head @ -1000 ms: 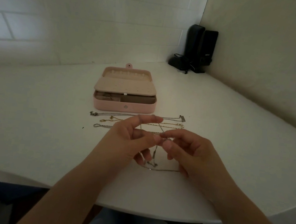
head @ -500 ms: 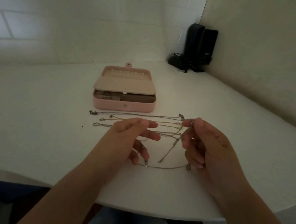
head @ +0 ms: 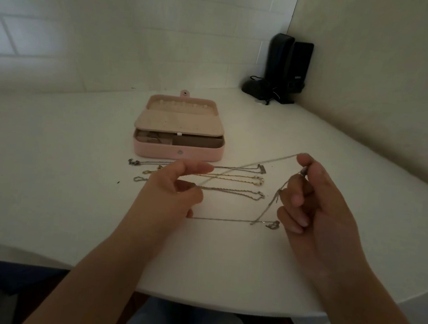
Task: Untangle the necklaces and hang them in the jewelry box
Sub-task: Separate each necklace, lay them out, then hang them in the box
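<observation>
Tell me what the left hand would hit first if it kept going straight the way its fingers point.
The left hand points right, along the three necklaces lying on the table. It would probably meet the right hand first, though depth is unclear and it might pass in front of it.

White table (head: 48, 185): open pink jewelry box (head: 177, 153), three chains (head: 232, 182) laid in rows before it, black speakers (head: 287, 69) in corner

Between the hands and the open pink jewelry box (head: 177, 153), three necklaces (head: 232, 180) are lying across the white table (head: 48, 185), blocking a straight reach. Bare tabletop is lying open either side. Black speakers (head: 287, 69) are occupying the far corner.
</observation>
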`<state>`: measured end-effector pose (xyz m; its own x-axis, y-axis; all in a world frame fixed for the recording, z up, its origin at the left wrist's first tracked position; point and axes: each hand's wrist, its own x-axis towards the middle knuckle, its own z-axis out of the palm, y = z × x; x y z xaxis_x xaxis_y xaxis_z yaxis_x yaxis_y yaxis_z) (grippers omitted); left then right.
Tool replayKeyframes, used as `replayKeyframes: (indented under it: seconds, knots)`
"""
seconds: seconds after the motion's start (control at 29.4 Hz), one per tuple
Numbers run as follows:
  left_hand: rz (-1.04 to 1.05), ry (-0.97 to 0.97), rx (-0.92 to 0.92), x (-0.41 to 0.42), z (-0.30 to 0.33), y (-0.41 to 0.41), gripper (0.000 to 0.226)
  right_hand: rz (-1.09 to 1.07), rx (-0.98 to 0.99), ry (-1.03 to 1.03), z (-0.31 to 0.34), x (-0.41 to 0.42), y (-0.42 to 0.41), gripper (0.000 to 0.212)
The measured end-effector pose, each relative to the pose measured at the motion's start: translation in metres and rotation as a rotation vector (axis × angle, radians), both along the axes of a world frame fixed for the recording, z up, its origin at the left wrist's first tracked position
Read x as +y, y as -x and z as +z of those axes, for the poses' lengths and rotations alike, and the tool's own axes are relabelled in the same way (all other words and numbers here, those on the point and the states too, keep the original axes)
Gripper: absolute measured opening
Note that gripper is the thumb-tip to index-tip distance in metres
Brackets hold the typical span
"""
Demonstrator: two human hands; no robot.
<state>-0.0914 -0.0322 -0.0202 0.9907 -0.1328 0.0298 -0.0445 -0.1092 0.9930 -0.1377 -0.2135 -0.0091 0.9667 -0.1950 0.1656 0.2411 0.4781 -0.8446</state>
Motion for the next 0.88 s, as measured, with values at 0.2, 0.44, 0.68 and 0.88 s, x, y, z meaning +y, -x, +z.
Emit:
replayKeyframes:
  seconds: [0.2, 0.44, 0.68, 0.88]
  knots:
    - [0.091, -0.071, -0.103, 0.000, 0.000, -0.001, 0.032, -0.008, 0.018, 0.023, 0.000, -0.001, 0.001, 0.017]
    - [0.165, -0.112, -0.202, -0.003, 0.000, -0.001, 0.022, 0.029, 0.090, 0.037, -0.001, 0.002, 0.003, 0.026]
    - [0.161, -0.167, -0.291, -0.004, 0.000, 0.001, 0.021, 0.130, 0.137, 0.184, -0.002, 0.006, 0.003, 0.052]
    - [-0.321, -0.163, -0.308, -0.010, 0.000, 0.008, 0.025, 0.241, 0.040, 0.493, -0.007, 0.013, 0.004, 0.069]
